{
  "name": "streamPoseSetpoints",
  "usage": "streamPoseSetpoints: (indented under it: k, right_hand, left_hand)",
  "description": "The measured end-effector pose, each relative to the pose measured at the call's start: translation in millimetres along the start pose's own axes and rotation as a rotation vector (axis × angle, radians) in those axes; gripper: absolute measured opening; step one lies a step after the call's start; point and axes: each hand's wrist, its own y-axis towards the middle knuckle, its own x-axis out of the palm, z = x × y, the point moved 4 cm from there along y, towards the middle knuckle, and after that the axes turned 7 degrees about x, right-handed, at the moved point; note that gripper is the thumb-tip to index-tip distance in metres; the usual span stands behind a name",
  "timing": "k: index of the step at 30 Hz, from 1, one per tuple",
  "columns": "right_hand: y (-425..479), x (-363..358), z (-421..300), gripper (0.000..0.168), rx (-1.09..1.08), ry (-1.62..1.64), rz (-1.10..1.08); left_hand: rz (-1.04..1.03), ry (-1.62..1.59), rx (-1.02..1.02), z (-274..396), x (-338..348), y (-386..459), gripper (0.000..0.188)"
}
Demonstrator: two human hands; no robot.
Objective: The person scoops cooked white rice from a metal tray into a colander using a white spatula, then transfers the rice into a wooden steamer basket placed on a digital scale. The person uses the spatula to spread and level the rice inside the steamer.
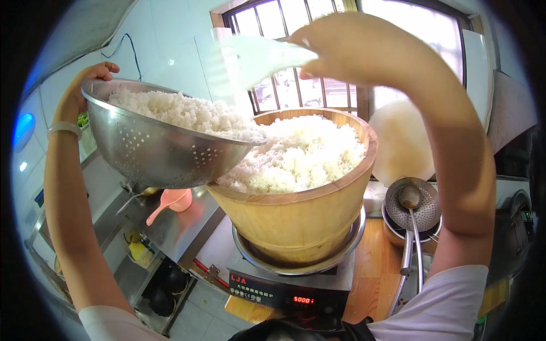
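My left hand grips the raised far-left rim of a perforated stainless-steel colander, a pale bangle on that wrist. White cooked rice fills the tilted colander, whose lower lip rests at or just above the rim of a wooden steamer barrel. More loose rice heaps up inside the barrel, near its top. Above and behind the barrel, my right hand pinches a pale, thin, flat thing between thumb and fingers. Motion blur hides exactly what it is.
Under the barrel, a shallow metal pan sits on an induction cooker with a lit display. A pink dipper lies on the steel counter at left. To the right, a perforated skimmer and a ladle rest over a pot.
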Motion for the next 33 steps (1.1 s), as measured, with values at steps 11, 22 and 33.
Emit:
streamPoseSetpoints:
  k: [11,22,33]
  right_hand:
    - [-26.8,-16.6,-51.7,0.034,-0.082,0.266,-0.221]
    - [-56.6,32.5,-45.5,0.037,-0.068,-0.240,-0.102]
    - [-43.7,44.4,-15.4,0.037,0.153,-0.373,-0.256]
  left_hand:
    - [-0.054,-0.034,0.008,-4.8,0.7,-0.2,0.003]
    - [-0.042,-0.219,-0.061,-4.9,-5.9,-0.7,0.023]
    - [-0.100,-0.087,0.002,2.1,-9.7,-1.5,0.010]
